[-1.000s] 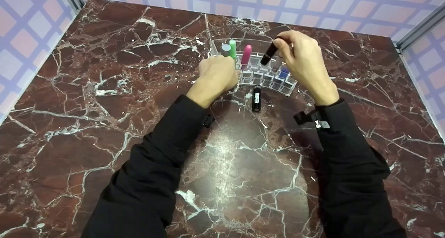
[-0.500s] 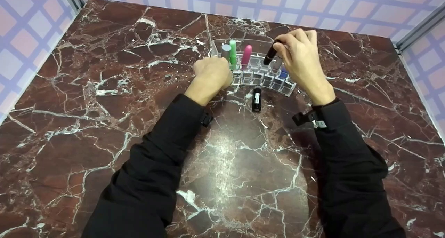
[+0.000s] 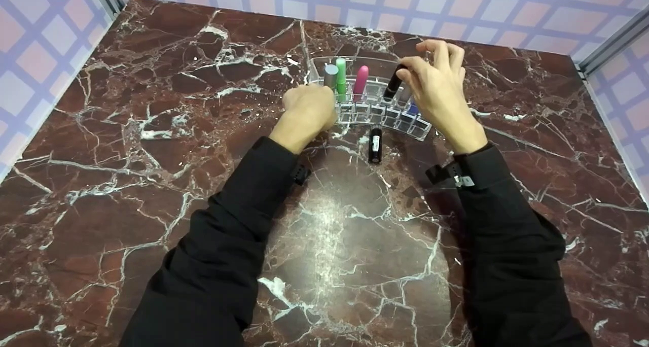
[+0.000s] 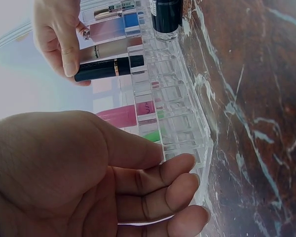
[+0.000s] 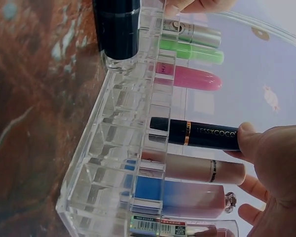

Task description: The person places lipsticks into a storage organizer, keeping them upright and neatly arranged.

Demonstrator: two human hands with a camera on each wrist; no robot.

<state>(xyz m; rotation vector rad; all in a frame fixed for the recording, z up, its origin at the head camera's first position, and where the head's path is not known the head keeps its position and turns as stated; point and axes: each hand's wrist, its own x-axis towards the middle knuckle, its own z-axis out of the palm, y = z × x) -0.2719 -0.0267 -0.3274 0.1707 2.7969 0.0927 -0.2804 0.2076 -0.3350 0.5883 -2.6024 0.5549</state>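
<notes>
A clear, curved, stepped lipstick organizer [image 3: 350, 117] stands toward the back of the table. My left hand [image 3: 309, 106] grips its left end, thumb and curled fingers at the edge in the left wrist view. With thumb and fingertips, my right hand [image 3: 443, 93] pinches the top of a black lipstick tube [image 5: 207, 134] with a gold band. The tube's lower end sits in a back-row slot. To its left in the head view stand a pink tube [image 3: 360, 80], a green tube [image 3: 340, 78] and a silver-capped tube [image 3: 330, 75].
A second black tube [image 3: 375, 145] with a white label lies on the marbled table [image 3: 203, 235] before the organizer. Beyond the held tube are a beige tube [image 5: 202, 168], a blue-to-pink tube [image 5: 192, 197] and one with a barcode label [image 5: 158, 226]. Patterned panels [image 3: 385, 7] border the table.
My right hand has lowered the black lipstick tube into its slot, and its other fingers have spread upward. My left hand has shifted slightly left along the organizer.
</notes>
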